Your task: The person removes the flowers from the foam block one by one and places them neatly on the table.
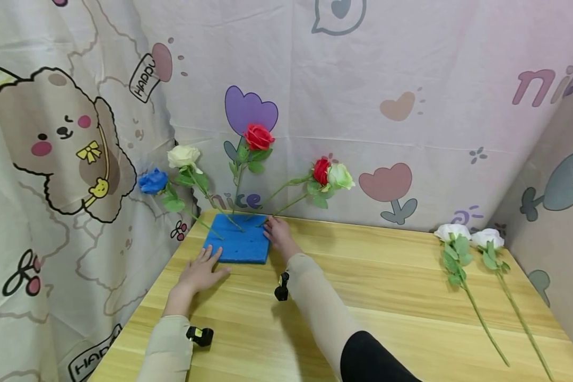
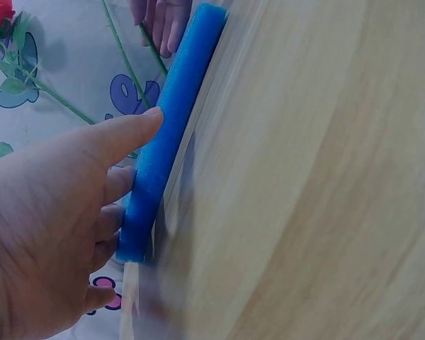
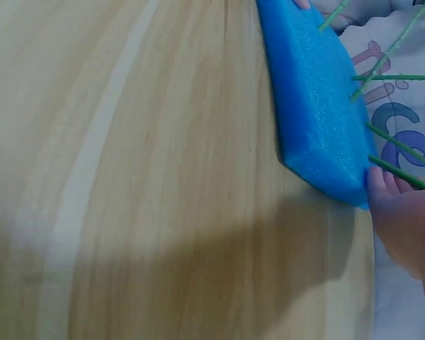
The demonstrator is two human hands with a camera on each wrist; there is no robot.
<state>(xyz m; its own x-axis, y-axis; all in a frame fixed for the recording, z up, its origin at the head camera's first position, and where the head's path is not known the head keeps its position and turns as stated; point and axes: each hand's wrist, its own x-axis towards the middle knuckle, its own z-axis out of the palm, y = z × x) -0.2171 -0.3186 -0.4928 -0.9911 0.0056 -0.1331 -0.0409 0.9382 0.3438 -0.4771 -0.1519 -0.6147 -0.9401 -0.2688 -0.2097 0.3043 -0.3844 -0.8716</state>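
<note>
Plainly, two hands work at a blue foam block [image 1: 248, 250] on the bench [image 1: 363, 276], left of centre in the frame.
One green stem [image 1: 291, 205] slants from the block to the upper right, its long axis leading to an overlapping red rose [image 1: 321, 171] and pale green rose [image 1: 341, 176]. The right hand [image 1: 279, 233] reaches up-left, fingertips at that stem's base; whether its grip is closed on it, I cannot tell. The left hand [image 1: 198, 273] lies spread, fingers extended against the block's near left corner, gripping nothing. Behind, the cloth [image 1: 315, 95] reads "nice" near the block and "HAPPY" at upper left.
</note>
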